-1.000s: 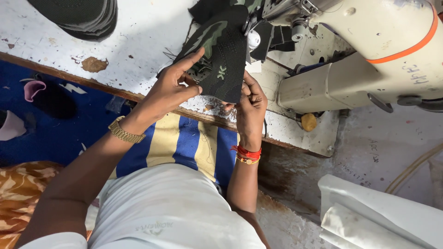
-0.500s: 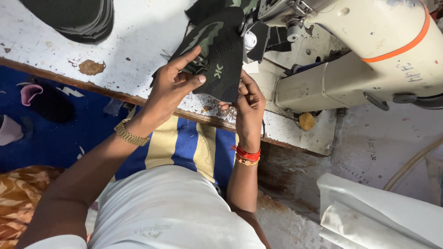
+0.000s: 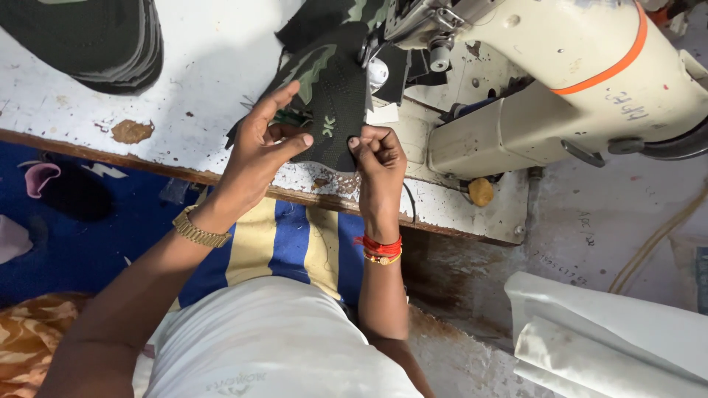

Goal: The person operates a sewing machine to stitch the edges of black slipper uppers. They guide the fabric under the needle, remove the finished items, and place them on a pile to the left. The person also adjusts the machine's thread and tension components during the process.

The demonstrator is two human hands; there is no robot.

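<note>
Worn white worktop (image 3: 206,66), front edge: L hand (image 3: 258,151) & R hand (image 3: 376,158) both pinch black knit shoe-upper piece w/ green pattern (image 3: 335,96), just by cream sewing machine (image 3: 560,81). Stack of dark fabric pieces (image 3: 88,37) at far-left corner.

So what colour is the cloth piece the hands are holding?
The cloth piece is black with green camouflage patches, seen in the head view.

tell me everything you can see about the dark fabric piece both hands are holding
The fabric piece is a flat, dark knit-looking panel with green camouflage patches, a dotted texture and a small pale emblem near its lower edge. It lies on the white worktable, its far end under the sewing machine head. The left hand grips its left edge; the right hand pinches its lower right corner.
</note>
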